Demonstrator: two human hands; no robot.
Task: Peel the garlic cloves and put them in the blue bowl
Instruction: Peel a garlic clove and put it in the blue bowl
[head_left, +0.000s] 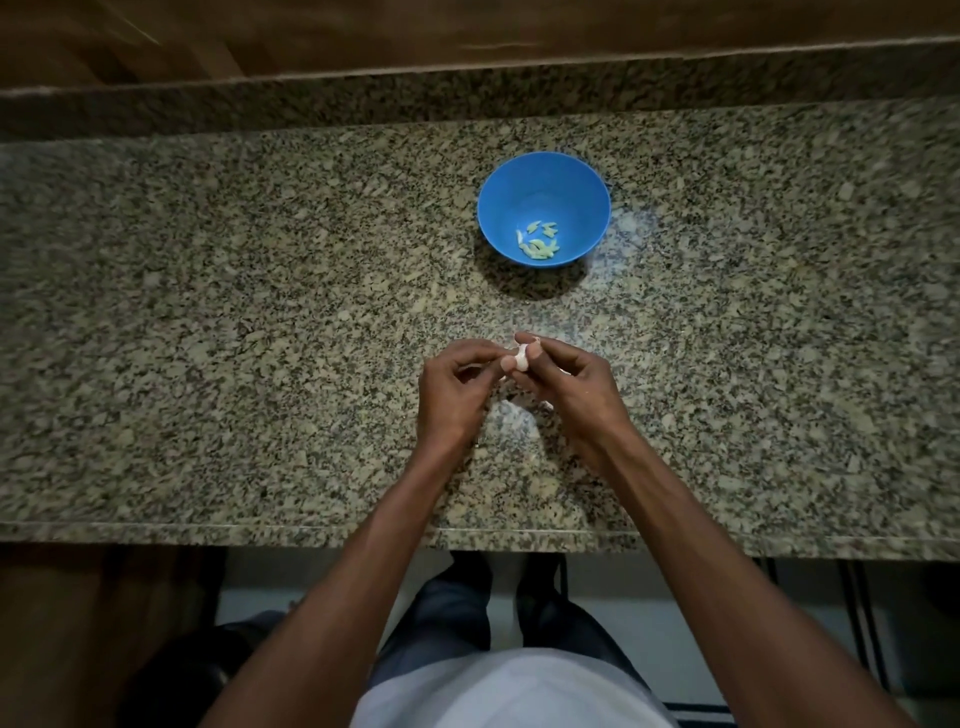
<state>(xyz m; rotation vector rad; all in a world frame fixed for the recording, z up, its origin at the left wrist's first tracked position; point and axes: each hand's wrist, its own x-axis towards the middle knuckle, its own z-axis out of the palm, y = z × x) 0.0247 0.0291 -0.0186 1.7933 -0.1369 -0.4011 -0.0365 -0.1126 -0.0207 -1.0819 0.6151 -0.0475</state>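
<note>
Domestic kitchen, worktop viewed from above.
Speckled granite counter (260, 312) with raised backsplash (311, 101); wood panelling (467, 31) behind.

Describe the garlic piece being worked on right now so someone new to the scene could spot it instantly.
On the speckled granite counter, look nearer the person than the blue bowl, where the two hands meet. The white garlic clove is pinched between the fingertips of the left hand and right hand, held above the stone. Unlike the peeled cloves lying in the bowl, it is held in the fingers.
</note>
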